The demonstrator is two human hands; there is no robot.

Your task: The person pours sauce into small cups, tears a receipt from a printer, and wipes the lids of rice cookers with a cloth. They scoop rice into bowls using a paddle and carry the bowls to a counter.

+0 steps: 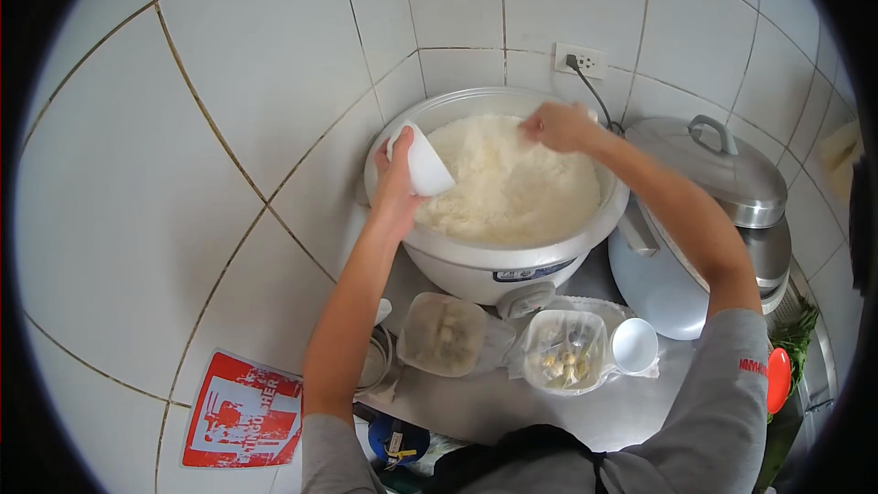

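My left hand (pixel 394 190) grips a white bowl (pixel 428 165), tilted on its side over the left part of a large rice cooker (pixel 430 247). White rice (pixel 512 187) fills much of the cooker's pot. Above the rice at the back right is my right hand (pixel 562 127), its fingers closed and slightly blurred. Whatever those fingers hold, if anything, I cannot make out. The inside of the bowl faces away from me.
In front of the cooker stand two plastic containers, one cloudy (pixel 444 334) and one holding yellowish pieces (pixel 564 357), beside a small white cup (pixel 634 346). A lidded pot (pixel 704 165) stands right. A cord runs from the wall outlet (pixel 580 61). Greens (pixel 797 338) lie far right.
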